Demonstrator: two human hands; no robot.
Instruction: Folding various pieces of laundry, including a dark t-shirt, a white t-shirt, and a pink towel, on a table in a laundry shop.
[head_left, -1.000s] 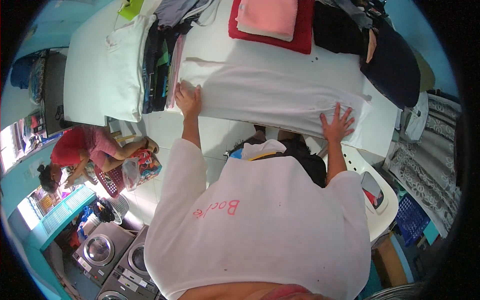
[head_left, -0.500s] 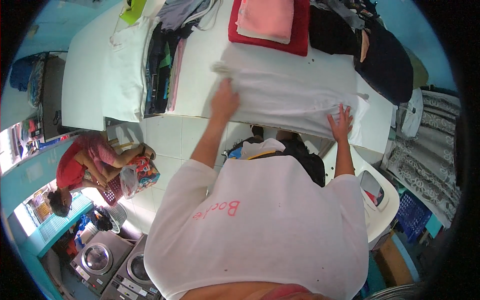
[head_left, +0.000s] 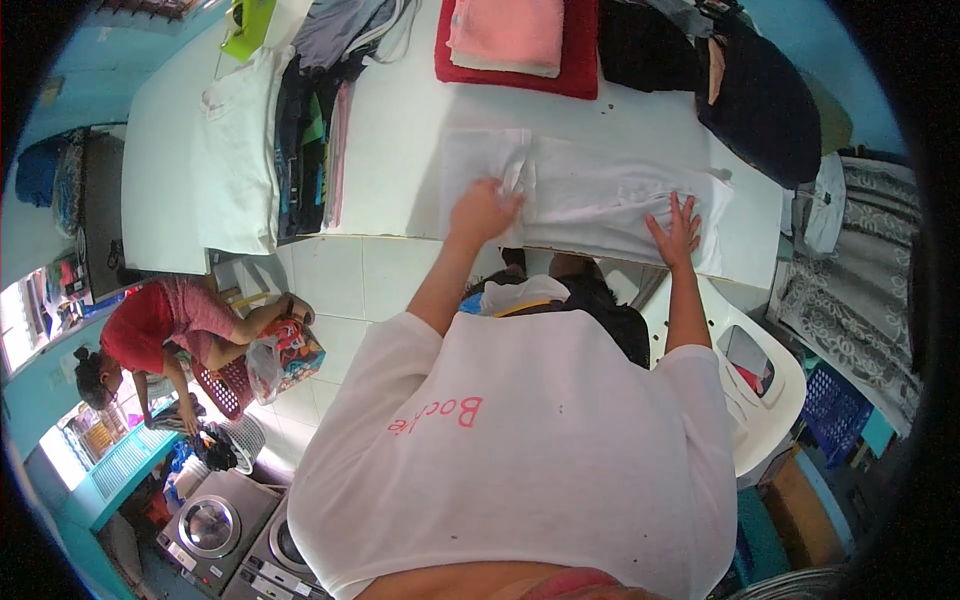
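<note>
A long white garment [head_left: 590, 185], folded into a strip, lies along the front of the white table in front of me. Its exact kind cannot be made out. My left hand [head_left: 485, 210] closes on the cloth near the strip's left end, where a raised fold edge crosses it. Flat on the strip's right part rests my right hand [head_left: 676, 232], its fingers spread apart. The cloth under and around the right hand is wrinkled.
Beyond the strip sit a folded pink towel [head_left: 505, 35] and a red towel [head_left: 580, 60]. Dark clothes [head_left: 760, 110] heap at the far right; folded clothes [head_left: 240, 160] stand left. A white plastic chair [head_left: 780, 395] is at my right. Another person [head_left: 140, 325] bends over a basket, lower left.
My left hand has moved right and nearer to me, bringing the strip's left end into a fold. The right hand stays on the cloth. The other person now reaches toward a dark bundle.
</note>
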